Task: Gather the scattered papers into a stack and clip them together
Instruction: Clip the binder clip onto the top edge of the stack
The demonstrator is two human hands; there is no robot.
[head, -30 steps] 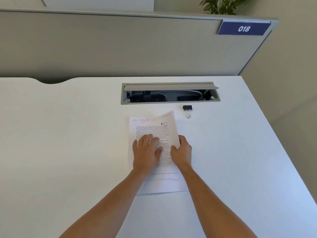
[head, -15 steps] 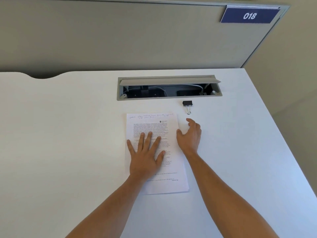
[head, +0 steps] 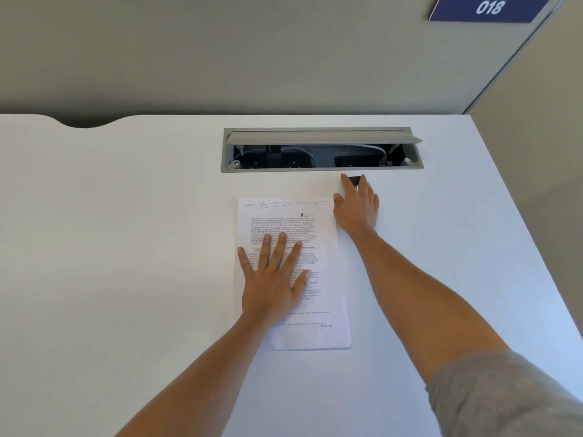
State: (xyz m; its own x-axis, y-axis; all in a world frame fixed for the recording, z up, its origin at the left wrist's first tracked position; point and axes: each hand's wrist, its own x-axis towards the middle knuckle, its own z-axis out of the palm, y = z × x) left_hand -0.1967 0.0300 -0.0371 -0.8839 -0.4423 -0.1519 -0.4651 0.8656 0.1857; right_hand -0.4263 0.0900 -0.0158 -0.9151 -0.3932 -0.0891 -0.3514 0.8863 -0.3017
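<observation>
A stack of printed papers [head: 318, 216] lies squared on the white desk [head: 126, 247], with handwriting along its top edge. My left hand [head: 273, 279] rests flat on the lower left half of the stack, fingers spread. My right hand [head: 358, 205] is stretched out just right of the stack's top corner. Its fingertips lie over a black binder clip [head: 355, 180], of which only the black body shows between two fingers. Whether the fingers pinch the clip cannot be told.
A grey cable tray [head: 321, 168] with a raised flap is sunk into the desk just beyond the clip, with cables inside. A grey partition [head: 252, 58] with a blue "018" sign [head: 489, 7] stands behind. The desk's right edge runs diagonally at the right.
My right hand left the papers and moved forward to the binder clip. My left hand flattened on the stack, and the lifted top sheet now lies flat. The camera moved closer.
</observation>
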